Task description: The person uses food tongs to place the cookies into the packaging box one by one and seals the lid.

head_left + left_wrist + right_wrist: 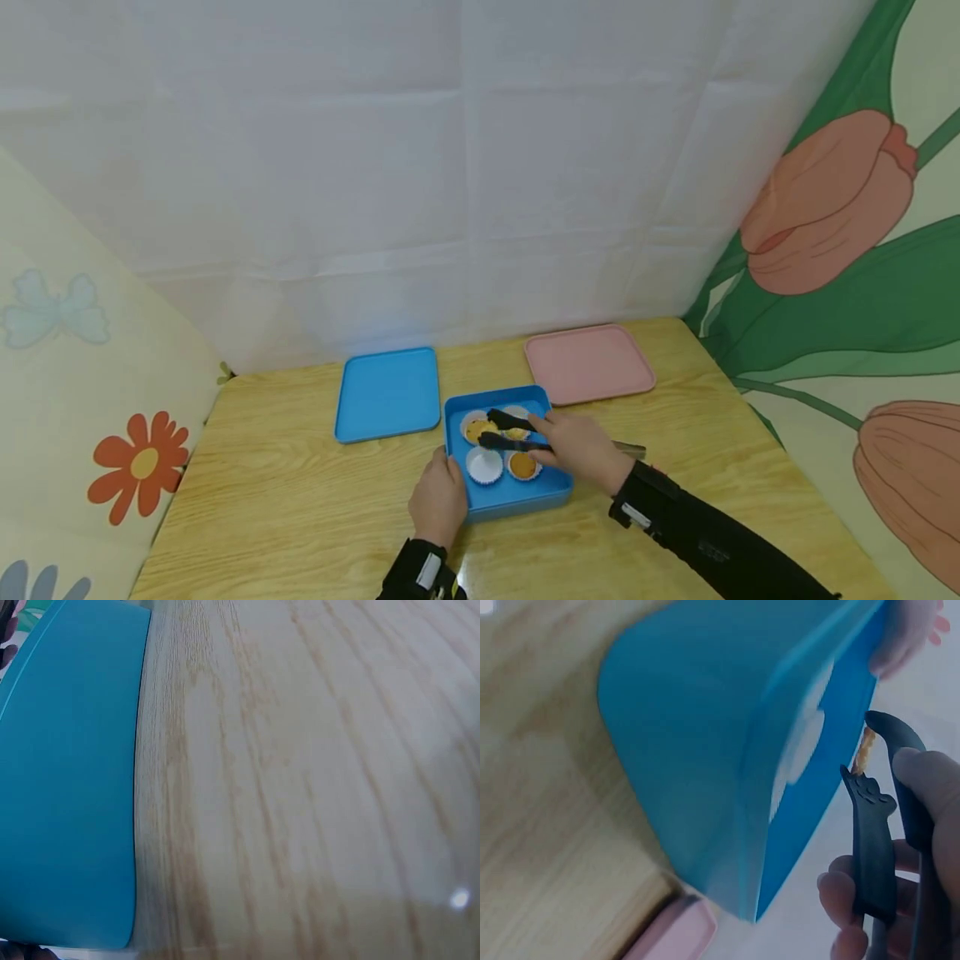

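Tall side of a smooth blue plastic box with a rounded corner (71,787) filling the left, pale wood-grain tabletop (277,765) beside and touching it, small white glare spot (459,898) at lower right.

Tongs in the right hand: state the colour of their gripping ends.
The tongs' gripping ends are black, seen best in the right wrist view.

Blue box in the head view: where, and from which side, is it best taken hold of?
Probably the blue box is best gripped by its upright left wall, from the left, where the left hand holds it; the right hand reaches in with tongs from the right.
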The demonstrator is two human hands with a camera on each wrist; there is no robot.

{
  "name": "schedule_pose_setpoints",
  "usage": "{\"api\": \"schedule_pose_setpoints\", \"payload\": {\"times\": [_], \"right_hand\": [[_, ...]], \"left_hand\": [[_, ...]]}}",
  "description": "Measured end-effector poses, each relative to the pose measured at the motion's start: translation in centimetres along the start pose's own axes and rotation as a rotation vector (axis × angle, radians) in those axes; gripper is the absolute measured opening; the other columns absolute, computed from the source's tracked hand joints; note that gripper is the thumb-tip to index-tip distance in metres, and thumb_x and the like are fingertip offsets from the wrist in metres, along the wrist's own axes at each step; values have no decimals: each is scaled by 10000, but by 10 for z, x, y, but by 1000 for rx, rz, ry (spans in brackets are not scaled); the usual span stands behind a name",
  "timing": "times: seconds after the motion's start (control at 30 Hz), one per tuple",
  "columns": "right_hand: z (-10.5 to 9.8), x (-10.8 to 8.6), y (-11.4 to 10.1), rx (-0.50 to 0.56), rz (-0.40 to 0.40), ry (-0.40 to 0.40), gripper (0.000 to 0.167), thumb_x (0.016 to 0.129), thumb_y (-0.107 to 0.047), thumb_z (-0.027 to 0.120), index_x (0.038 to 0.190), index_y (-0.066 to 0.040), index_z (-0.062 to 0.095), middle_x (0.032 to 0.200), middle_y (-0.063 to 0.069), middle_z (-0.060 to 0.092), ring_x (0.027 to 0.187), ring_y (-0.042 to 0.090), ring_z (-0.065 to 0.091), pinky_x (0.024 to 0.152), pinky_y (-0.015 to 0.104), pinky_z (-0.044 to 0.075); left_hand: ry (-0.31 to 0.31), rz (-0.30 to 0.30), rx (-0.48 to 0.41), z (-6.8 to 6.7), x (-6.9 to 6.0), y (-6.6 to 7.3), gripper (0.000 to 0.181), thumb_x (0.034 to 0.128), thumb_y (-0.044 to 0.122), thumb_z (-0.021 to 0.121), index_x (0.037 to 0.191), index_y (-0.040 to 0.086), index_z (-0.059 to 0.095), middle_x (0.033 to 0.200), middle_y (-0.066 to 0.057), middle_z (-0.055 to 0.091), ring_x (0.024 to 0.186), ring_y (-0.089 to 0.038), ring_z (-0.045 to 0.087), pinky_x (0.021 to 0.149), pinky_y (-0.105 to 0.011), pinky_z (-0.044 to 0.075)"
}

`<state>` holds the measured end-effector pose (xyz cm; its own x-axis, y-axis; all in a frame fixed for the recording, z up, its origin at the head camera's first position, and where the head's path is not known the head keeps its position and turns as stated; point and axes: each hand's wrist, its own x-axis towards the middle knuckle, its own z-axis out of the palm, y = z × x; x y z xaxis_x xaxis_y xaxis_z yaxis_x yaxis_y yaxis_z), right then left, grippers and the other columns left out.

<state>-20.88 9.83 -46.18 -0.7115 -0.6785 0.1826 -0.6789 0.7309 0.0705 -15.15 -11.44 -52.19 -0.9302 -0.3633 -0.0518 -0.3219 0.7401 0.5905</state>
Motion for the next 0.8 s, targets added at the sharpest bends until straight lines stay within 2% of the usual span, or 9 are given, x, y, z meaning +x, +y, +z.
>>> {"api": "schedule_pose_setpoints", "payload": {"times": [0.1,0.27,0.6,0.8], "right_hand": [[2,-3,-8,13,-39,-66,523,832,-478,611,1211,-119,604,755,-5,559,519,60,393,445,185,305],[6,-4,-14,-1,-71,-120,524,851,-519,564,1202,-132,607,858,4,627,591,70,503,497,204,419],[8,-5,-14,48,-36,-125,606,816,-528,607,1225,-81,581,879,20,619,664,90,533,521,213,430],[4,-8,-12,104,8,-121,612,820,-511,612,1246,-74,566,836,-2,588,607,55,428,502,192,365]], "left_hand": [[14,9,1,0,-1,0,363,971,237,413,1227,12,537,1101,-172,648,907,-334,655,701,-492,524],[22,13,-1,-1,-2,-1,370,971,249,414,1228,14,538,1083,-175,652,878,-332,658,685,-486,527],[21,25,-6,1,-1,-2,374,970,245,414,1242,15,530,1095,-178,649,869,-336,656,681,-484,523],[14,20,-3,3,1,-3,371,971,240,414,1239,10,526,1091,-177,649,873,-331,657,686,-488,525]]}}
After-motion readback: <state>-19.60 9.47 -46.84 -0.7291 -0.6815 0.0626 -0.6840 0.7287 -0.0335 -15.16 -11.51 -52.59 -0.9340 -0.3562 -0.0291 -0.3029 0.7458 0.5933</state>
